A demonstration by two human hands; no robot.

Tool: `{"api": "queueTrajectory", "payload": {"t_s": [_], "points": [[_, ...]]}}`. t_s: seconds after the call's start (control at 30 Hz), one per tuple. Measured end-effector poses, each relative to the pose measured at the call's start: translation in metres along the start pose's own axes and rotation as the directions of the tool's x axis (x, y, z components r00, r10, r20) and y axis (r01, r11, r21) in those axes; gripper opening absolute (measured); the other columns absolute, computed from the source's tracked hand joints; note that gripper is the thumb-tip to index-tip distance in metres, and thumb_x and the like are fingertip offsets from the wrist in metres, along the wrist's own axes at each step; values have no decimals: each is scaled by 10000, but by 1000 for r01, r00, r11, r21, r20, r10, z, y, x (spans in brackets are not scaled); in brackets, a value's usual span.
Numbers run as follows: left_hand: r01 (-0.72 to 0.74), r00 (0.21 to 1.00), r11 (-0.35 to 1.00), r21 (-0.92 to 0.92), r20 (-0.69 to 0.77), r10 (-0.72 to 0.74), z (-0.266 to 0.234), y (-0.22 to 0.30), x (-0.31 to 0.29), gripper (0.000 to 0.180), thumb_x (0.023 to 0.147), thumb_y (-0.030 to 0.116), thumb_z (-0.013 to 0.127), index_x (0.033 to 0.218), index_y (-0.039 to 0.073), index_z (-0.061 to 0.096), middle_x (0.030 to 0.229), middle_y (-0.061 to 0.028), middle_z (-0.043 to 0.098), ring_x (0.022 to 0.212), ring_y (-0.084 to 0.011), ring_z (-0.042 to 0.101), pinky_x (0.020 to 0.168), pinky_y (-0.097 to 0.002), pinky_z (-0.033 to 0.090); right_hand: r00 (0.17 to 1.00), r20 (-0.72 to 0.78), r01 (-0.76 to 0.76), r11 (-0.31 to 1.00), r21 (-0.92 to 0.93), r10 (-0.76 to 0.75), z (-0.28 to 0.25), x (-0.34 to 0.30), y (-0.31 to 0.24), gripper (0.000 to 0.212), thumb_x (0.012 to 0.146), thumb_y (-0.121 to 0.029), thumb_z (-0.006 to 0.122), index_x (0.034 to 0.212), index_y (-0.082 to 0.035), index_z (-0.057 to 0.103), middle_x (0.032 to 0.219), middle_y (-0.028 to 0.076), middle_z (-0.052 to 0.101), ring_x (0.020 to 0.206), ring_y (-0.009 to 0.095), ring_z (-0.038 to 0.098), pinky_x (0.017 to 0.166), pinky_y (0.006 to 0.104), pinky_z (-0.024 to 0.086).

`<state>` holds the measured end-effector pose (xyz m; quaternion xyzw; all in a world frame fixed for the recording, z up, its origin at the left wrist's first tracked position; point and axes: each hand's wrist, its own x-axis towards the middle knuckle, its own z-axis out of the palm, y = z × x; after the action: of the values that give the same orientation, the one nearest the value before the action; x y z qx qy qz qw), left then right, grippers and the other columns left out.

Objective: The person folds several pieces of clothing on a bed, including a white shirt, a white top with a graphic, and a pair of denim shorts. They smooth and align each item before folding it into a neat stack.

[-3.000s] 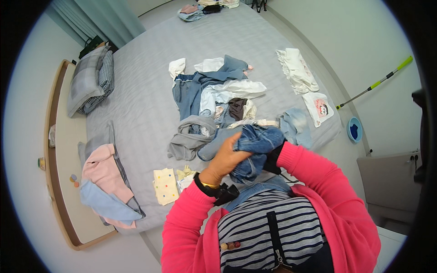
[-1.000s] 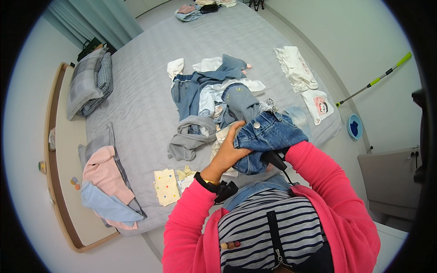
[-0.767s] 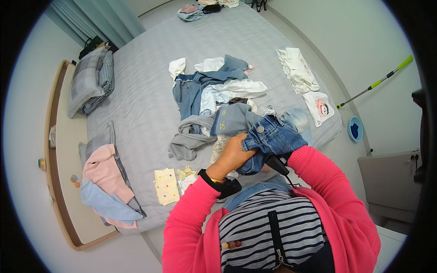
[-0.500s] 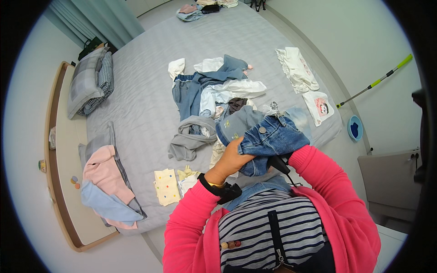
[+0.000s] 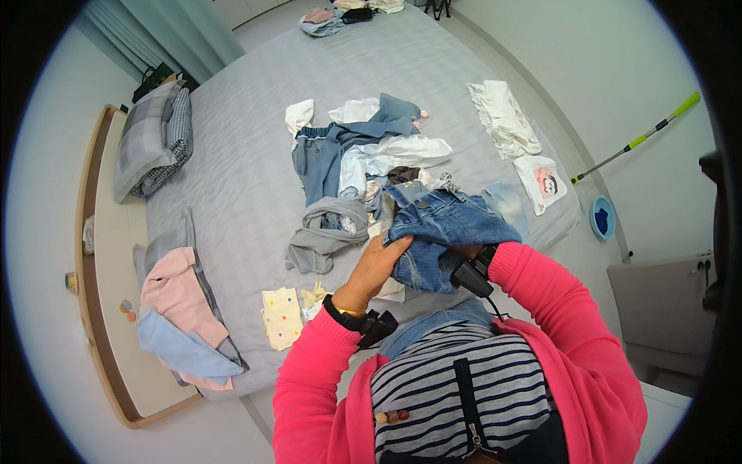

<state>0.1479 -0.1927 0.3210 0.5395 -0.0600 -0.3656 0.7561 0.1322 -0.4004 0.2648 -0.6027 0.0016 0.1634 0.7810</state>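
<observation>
A blue denim garment, bunched with its waist end toward the far side, is held up over the near part of the bed. My left hand grips its left edge, thumb on top of the cloth. My right hand is pushed in under or inside the denim; its fingers are hidden. Just beyond lies a heap of mixed clothes, with a grey garment at its near left and a blue denim pair of trousers behind. A folded cream cloth with coloured dots rests near my left wrist.
Folded white tops lie along the bed's right side. Pink and blue clothes sit at the left by the headboard, below stacked pillows. A blue basin and a green-handled pole stand off the right edge.
The denim garment has turned and shifted slightly left and down in my hands. My left hand has moved a little left, and the grey-blue cloth beside it is now mostly covered.
</observation>
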Motion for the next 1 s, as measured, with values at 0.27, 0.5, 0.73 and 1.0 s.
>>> {"api": "queueTrajectory", "payload": {"t_s": [0.27, 0.5, 0.73, 1.0], "points": [[-138, 972, 813, -566, -235, 2, -83, 6, 17, 360, 917, 222, 525, 1170, -33, 515, 1137, -168, 600, 995, -304, 600, 916, -429, 469, 871, -18, -491, 870, -30, 491, 10, -1, -33, 436, 881, -250, 577, 1256, -39, 510, 1168, 59, 583, 892, 132, 606, 750, 280, 518], [-325, 866, 843, -429, -494, 82, -208, 17, -14, 255, 870, 178, 585, 1043, -9, 590, 1052, -154, 635, 962, -282, 612, 887, -414, 473, 965, 112, -250, 962, 106, 239, -15, -44, -115, 575, 792, -122, 624, 1314, 10, 422, 1185, 92, 567, 1038, 159, 558, 903, 262, 447], [-456, 633, 851, -261, -767, 104, -290, 53, -104, 189, 831, 143, 638, 982, 38, 599, 982, -119, 652, 869, -266, 633, 802, -381, 509, 818, -512, 541, 656, 526, -264, -146, -57, -184, 476, 833, -3, 540, 1292, -67, 435, 686, -29, 407, 586, 69, 370, 614, 239, 351], [-185, 873, 913, 364, -366, 323, -122, 75, -44, 183, 775, 107, 682, 923, 15, 628, 843, -23, 646, 705, -102, 587, 658, -245, 474, 995, -84, 41, 990, -132, -52, -55, -5, -131, 416, 877, -213, 571, 1262, -73, 501, 739, -62, 450, 651, 41, 413, 627, 200, 384]]}}
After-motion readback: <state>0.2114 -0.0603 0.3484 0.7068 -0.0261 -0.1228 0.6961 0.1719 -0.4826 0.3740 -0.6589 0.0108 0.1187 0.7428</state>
